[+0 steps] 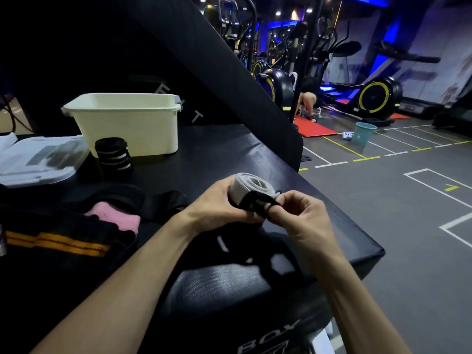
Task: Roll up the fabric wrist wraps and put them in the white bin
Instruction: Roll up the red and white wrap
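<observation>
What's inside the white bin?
You can't tell from here. The white bin is seen from the side, so only its rim and a bit of bare inner wall show. Its bottom is hidden. A black striped roll stands outside, in front of it.

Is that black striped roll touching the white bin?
Cannot tell. In the head view the black striped roll overlaps the white bin, hiding any gap.

Dim gym: grey floor (383,200) with painted lines, exercise bikes (375,98), blue light.

Wrap's (251,190) underside behind left hand (217,205); bin (127,123) interior unseen.
</observation>
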A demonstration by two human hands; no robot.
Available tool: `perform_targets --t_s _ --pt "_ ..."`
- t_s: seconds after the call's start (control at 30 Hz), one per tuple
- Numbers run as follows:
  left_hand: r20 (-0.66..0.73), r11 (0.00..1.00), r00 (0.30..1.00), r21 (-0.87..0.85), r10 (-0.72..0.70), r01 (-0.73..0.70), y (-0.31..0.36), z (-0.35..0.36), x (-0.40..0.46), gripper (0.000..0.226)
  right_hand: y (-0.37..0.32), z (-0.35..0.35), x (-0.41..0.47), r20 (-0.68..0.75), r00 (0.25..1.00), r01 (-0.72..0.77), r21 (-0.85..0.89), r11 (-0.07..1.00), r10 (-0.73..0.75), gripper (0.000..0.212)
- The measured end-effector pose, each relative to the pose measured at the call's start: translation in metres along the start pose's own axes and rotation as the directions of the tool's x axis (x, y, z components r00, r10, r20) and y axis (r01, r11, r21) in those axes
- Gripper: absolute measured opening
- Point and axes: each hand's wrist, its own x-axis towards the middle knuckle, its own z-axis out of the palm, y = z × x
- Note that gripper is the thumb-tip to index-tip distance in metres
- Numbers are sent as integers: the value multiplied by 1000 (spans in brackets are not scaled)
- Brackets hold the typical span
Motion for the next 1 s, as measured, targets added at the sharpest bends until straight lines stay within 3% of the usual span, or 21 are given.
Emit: perform_targets --t_s 0.13,0.23,0.47,0.63,0.8,0.93,1.0 --pt "-55 999 998 -43 16 -18 0 -5 0 66 -8 -1 3 6 996 -92 161 983 93 25" --pt "-1 995 1000 -97 30 -30 5 -7 -2 71 -14 -9 5 -37 982 -170 249 953 185 26" --pt "197 997 979 -70 47 -34 11 -2 -8 75 -12 -15 4 46 960 -280 223 934 277 24" --pt "321 999 946 -17 45 -42 14 6 -10 74 -14 -13 6 -28 957 -276 194 941 287 24" --pt "295 998 954 11 56 -61 13 5 -10 77 -13 -11 6 40 930 -366 171 915 365 12" --pt "250 988 966 117 67 -99 12 5 -9 80 -14 -14 6 97 917 -397 132 908 387 42" --pt "223 951 973 280 66 -129 10 2 -8 83 -14 -15 6 111 919 -388 107 915 377 35"
